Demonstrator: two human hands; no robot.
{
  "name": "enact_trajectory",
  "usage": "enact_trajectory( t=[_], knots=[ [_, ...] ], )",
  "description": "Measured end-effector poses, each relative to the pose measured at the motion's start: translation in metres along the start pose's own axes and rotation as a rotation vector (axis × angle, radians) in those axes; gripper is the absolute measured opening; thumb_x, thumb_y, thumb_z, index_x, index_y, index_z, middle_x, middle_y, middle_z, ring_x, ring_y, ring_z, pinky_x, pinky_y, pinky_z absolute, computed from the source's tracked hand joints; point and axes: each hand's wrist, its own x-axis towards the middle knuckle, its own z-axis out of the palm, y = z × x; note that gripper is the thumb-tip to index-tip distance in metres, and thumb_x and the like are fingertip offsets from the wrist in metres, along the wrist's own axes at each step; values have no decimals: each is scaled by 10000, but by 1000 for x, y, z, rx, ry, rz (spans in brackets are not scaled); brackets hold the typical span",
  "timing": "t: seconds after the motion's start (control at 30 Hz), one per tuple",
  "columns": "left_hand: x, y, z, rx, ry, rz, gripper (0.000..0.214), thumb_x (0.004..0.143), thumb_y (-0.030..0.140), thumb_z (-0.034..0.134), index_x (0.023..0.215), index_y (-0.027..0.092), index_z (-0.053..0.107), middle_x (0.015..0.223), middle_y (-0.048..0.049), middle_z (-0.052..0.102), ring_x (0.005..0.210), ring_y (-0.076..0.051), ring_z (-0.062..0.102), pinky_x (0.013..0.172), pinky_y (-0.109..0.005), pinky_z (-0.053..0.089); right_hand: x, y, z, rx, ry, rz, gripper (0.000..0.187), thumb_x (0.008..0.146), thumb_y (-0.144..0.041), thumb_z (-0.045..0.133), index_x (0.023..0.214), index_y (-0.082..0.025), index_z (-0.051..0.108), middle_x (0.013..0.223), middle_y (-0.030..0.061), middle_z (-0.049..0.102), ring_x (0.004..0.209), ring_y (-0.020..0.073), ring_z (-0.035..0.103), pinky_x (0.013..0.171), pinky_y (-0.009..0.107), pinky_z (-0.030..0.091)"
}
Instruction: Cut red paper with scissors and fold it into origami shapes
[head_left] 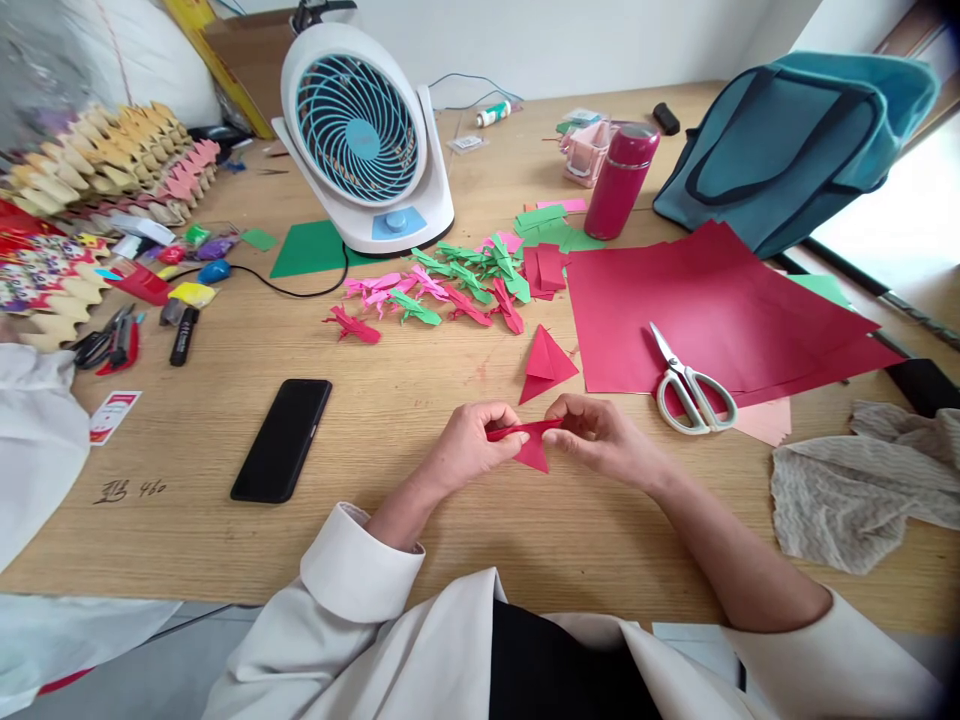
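Note:
Between my two hands is a small piece of folded red paper (534, 455), its lower corner pointing down toward me. My left hand (484, 440) pinches the left end between thumb and fingers. At the other end, my right hand (596, 435) pinches it the same way. Just beyond my hands lies a red paper triangle (547, 362) with creases in it. Farther off is a pile of folded paper figures (465, 280) in green, pink and red. White-handled scissors (694, 395) rest on large red paper sheets (720, 300) to the right.
A white fan (360, 140) stands at the back, near a magenta flask (621, 182) and a teal bag (787, 150). On the left are a black phone (281, 440), a black marker (184, 336) and a cutter (122, 343). A crumpled cloth (847, 490) lies at right.

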Motion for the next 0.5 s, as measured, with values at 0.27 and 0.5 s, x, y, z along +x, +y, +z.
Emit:
enact_trajectory(
  t=[0.27,0.5],
  knots=[
    [2,-2,0,-97,-54,-59,203,758,317,649,673,137,606,570,53,464,538,-69,383,509,-201,274,-1,9,4,-68,-42,55,265,855,-404,626,776,-151,651,584,-29,484,529,85,359,451,214,294],
    [8,-8,-6,-192,28,-72,216,720,334,684,670,140,602,608,40,531,578,-81,444,567,-209,354,-1,3,2,-79,-158,3,286,859,-391,606,678,-172,575,601,-35,443,542,85,357,458,211,298]
  ],
)
